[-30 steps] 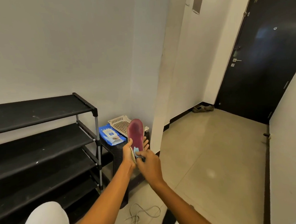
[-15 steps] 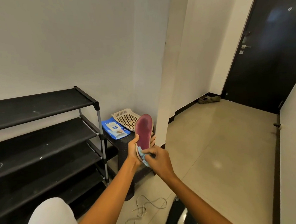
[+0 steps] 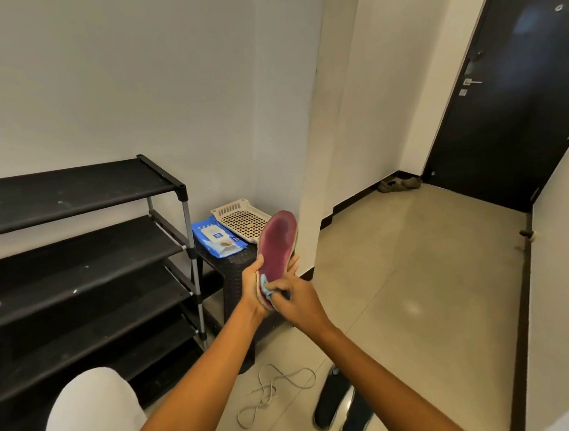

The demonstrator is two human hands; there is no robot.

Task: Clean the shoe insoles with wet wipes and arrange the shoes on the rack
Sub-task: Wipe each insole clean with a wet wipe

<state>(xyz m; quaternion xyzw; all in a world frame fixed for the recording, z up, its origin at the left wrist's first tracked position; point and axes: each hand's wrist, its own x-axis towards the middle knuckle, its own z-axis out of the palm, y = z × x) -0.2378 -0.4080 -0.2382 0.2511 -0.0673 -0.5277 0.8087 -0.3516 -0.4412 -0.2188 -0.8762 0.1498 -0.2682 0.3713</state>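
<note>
A maroon shoe insole (image 3: 277,244) stands upright in front of me, its toe pointing up. My left hand (image 3: 252,284) grips its heel end from behind, fingers curled round both edges. My right hand (image 3: 296,301) pinches a light blue wet wipe (image 3: 265,284) and presses it against the lower part of the insole. A blue pack of wet wipes (image 3: 217,238) lies on a small dark stool (image 3: 233,275) beside the black shoe rack (image 3: 79,261), whose shelves hold nothing in view.
A cream perforated tray (image 3: 243,219) sits on the stool behind the pack. Grey shoelaces (image 3: 274,391) lie loose on the tiled floor. Two dark insoles or shoes (image 3: 343,408) lie near my right arm. A pair of brown shoes (image 3: 399,184) rests by the black door (image 3: 515,84).
The view has tilted down and left, bringing the floor items into sight. My right hand keeps rubbing the wipe at the insole's heel end; the left hand's grip is unchanged.
</note>
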